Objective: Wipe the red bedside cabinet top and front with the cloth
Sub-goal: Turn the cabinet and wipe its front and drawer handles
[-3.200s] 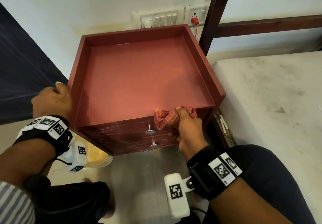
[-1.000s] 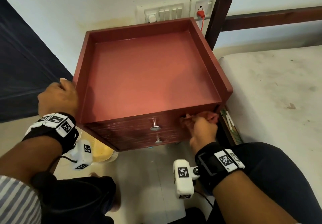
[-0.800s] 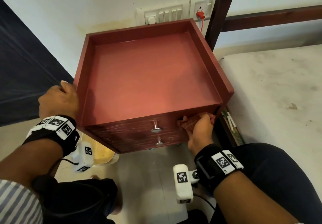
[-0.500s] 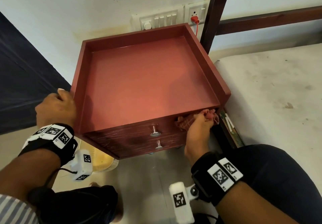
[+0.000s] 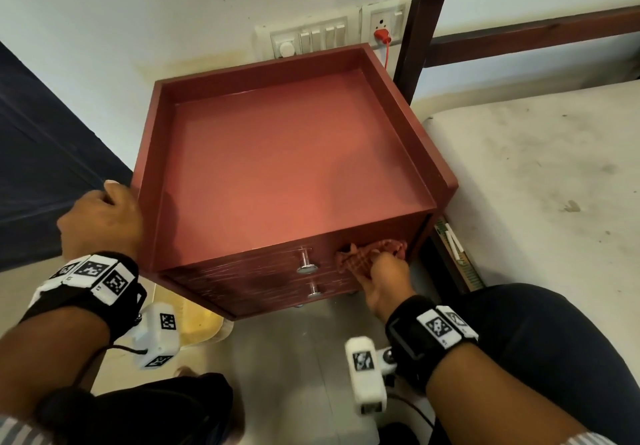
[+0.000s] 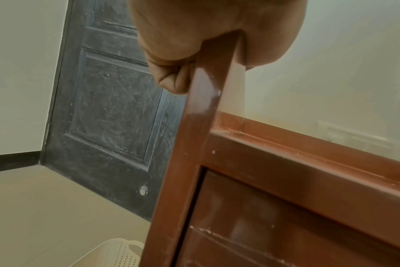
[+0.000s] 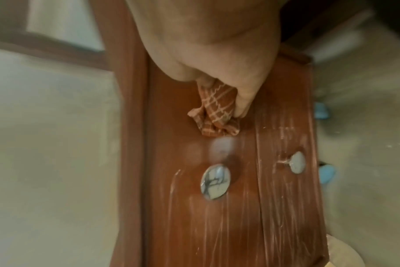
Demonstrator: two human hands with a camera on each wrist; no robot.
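Observation:
The red bedside cabinet [image 5: 291, 174] stands against the wall, with a raised rim round its top and two drawers with metal knobs [image 5: 306, 268] on the front. My right hand [image 5: 384, 276] grips a bunched red checked cloth [image 5: 367, 255] and presses it against the upper drawer front, right of the knob. The right wrist view has the cloth [image 7: 217, 112] held under my fingers [image 7: 244, 101] above the knobs [image 7: 215, 182]. My left hand [image 5: 104, 219] holds the cabinet's left rim [image 6: 208, 86], thumb and fingers curled over the edge.
A bed with a bare mattress [image 5: 540, 181] and dark wooden frame [image 5: 412, 28] stands close on the right. A switch panel [image 5: 308, 40] with a red plug [image 5: 381, 35] is on the wall behind. A cream basket [image 5: 194, 323] sits on the floor left of the cabinet. A dark door [image 6: 107, 108] is at the left.
My right hand has carried the cloth from the top's front edge down onto the upper drawer front and rubbed it at the right end. The left hand has kept its hold.

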